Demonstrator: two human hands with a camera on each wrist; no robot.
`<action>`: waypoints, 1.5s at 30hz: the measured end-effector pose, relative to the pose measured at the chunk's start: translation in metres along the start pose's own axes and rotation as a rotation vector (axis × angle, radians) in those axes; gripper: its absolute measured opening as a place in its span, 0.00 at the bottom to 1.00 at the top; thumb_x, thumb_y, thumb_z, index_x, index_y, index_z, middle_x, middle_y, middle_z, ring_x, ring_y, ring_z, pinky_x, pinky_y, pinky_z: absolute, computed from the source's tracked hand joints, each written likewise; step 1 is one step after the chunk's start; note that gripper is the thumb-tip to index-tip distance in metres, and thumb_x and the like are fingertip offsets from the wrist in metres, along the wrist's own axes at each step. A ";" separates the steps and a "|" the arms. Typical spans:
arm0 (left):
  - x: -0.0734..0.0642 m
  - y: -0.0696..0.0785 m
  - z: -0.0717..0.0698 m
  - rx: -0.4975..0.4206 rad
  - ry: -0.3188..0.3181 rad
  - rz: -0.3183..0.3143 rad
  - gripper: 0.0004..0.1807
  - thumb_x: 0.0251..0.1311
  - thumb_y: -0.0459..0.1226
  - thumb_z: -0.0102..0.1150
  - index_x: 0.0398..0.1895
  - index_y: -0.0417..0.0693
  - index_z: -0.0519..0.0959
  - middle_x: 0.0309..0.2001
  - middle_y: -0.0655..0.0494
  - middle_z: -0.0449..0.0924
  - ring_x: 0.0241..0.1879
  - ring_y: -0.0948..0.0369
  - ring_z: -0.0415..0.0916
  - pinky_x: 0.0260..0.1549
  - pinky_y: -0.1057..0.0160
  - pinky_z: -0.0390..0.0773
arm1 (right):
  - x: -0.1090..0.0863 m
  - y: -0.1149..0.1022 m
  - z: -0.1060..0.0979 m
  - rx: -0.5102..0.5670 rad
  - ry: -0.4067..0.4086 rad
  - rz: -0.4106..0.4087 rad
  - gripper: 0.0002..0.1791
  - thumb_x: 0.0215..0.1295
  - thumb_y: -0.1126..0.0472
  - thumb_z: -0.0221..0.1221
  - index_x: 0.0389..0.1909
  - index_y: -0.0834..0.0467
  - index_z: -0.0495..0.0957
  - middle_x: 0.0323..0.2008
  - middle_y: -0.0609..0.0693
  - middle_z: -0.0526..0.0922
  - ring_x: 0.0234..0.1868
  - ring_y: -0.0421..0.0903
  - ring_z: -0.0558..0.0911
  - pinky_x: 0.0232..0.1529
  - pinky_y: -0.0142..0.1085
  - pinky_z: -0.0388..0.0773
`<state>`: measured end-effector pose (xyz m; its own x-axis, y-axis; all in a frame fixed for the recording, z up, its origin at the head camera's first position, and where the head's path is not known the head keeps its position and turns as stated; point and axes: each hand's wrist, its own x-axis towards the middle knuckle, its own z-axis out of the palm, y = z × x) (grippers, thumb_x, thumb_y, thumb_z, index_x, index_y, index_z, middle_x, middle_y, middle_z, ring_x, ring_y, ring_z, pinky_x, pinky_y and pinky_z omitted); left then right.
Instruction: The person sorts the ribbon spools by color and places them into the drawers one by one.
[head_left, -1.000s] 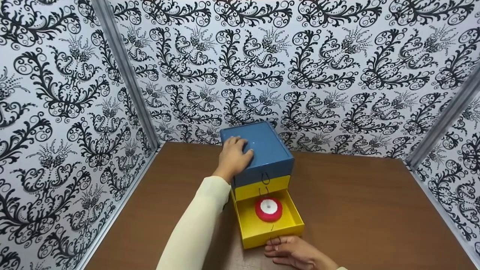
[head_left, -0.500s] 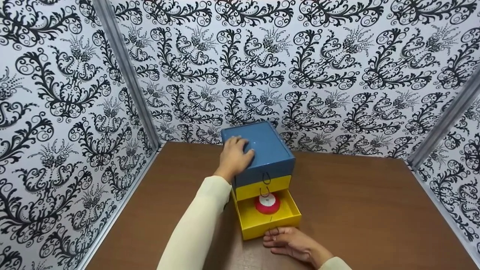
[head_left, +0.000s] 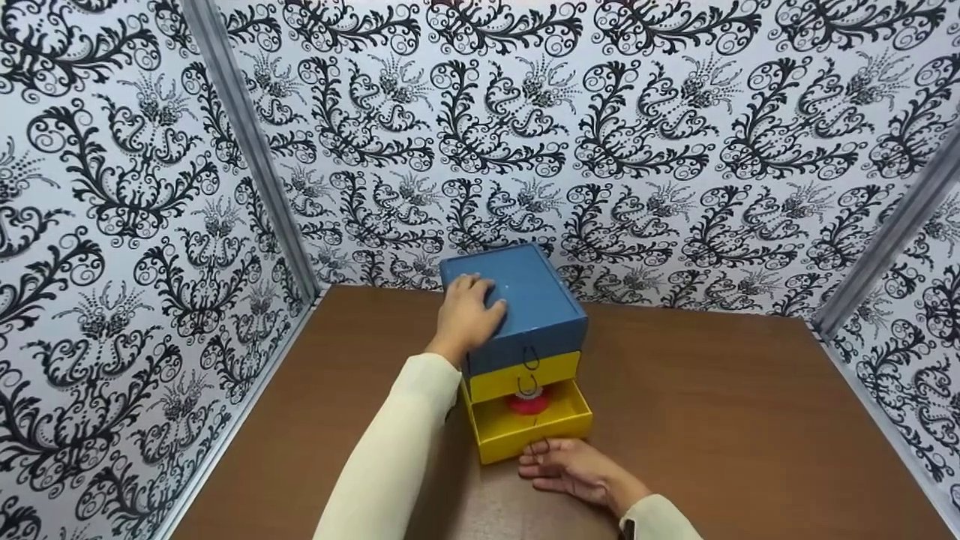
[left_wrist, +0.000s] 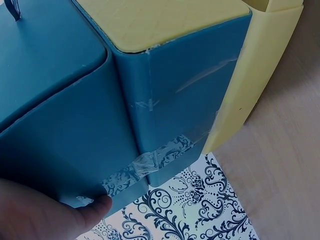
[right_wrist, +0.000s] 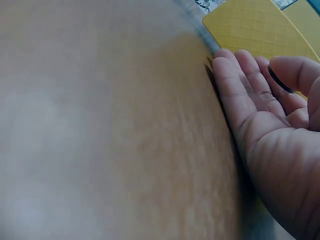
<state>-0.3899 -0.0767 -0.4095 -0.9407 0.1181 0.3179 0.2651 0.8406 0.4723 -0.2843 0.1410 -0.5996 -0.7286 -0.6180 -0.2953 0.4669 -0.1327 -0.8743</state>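
A small chest with a blue case (head_left: 517,289) has two stacked yellow-fronted drawers. The lower yellow drawer (head_left: 536,446) is pulled partly out, and inside it lies a round red item with a white centre (head_left: 529,401), like a ribbon roll, partly hidden under the upper drawer (head_left: 525,375). My left hand (head_left: 472,311) rests on the blue top at its left edge, fingers spread loosely. At the lower drawer's front, my right hand (head_left: 566,469) pinches the dark loop pull (right_wrist: 280,80) between thumb and fingers, with the other fingers extended by the yellow front.
The chest stands on a brown wooden table (head_left: 712,420). Behind it rises a patterned black-and-white wall (head_left: 510,135), with another panel (head_left: 135,247) on the left. Patterned tape (left_wrist: 150,162) crosses the side of the chest.
The lower drawer has slid back into the chest, with my right hand moving along at its front. More of the red item is now hidden. My left hand has stayed put.
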 end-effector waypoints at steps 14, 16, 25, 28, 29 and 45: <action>-0.001 -0.001 -0.001 -0.009 -0.003 -0.004 0.26 0.60 0.51 0.49 0.59 0.50 0.72 0.64 0.50 0.62 0.66 0.51 0.52 0.62 0.51 0.56 | 0.024 -0.011 -0.004 -0.008 0.057 0.022 0.20 0.64 0.65 0.52 0.55 0.69 0.67 0.51 0.61 0.74 0.52 0.55 0.76 0.52 0.46 0.73; -0.001 -0.001 -0.001 -0.010 -0.003 -0.004 0.26 0.60 0.50 0.49 0.59 0.50 0.72 0.64 0.49 0.62 0.66 0.51 0.51 0.62 0.51 0.56 | 0.027 -0.013 -0.005 -0.002 0.058 0.024 0.20 0.64 0.65 0.51 0.55 0.69 0.66 0.52 0.62 0.74 0.53 0.55 0.76 0.52 0.47 0.73; -0.002 0.002 -0.004 -0.003 -0.015 -0.014 0.25 0.60 0.50 0.49 0.59 0.51 0.72 0.64 0.51 0.62 0.67 0.51 0.51 0.62 0.51 0.58 | 0.042 -0.022 -0.006 0.012 0.077 0.025 0.18 0.64 0.67 0.50 0.54 0.67 0.67 0.51 0.62 0.74 0.52 0.54 0.76 0.52 0.46 0.73; -0.002 0.003 -0.005 -0.005 -0.009 -0.010 0.25 0.60 0.49 0.49 0.58 0.51 0.72 0.64 0.50 0.63 0.67 0.51 0.51 0.62 0.51 0.58 | 0.046 -0.024 -0.006 0.014 0.085 0.022 0.17 0.64 0.68 0.49 0.54 0.67 0.67 0.51 0.62 0.74 0.51 0.54 0.77 0.52 0.46 0.73; -0.002 0.003 -0.005 -0.004 -0.007 -0.009 0.25 0.59 0.49 0.49 0.58 0.51 0.73 0.64 0.50 0.63 0.67 0.51 0.51 0.62 0.52 0.58 | 0.047 -0.024 -0.006 0.019 0.087 0.023 0.17 0.64 0.68 0.49 0.54 0.67 0.67 0.51 0.62 0.74 0.51 0.54 0.77 0.52 0.46 0.73; -0.001 0.002 -0.003 -0.011 -0.002 0.002 0.26 0.59 0.50 0.50 0.58 0.49 0.72 0.64 0.49 0.62 0.66 0.50 0.51 0.63 0.52 0.55 | 0.057 -0.026 -0.007 0.041 0.113 0.000 0.18 0.65 0.65 0.50 0.55 0.68 0.66 0.49 0.62 0.74 0.50 0.56 0.77 0.51 0.47 0.73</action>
<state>-0.3876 -0.0765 -0.4063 -0.9407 0.1202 0.3174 0.2689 0.8344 0.4811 -0.3411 0.1151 -0.5967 -0.7797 -0.5267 -0.3386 0.4851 -0.1661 -0.8586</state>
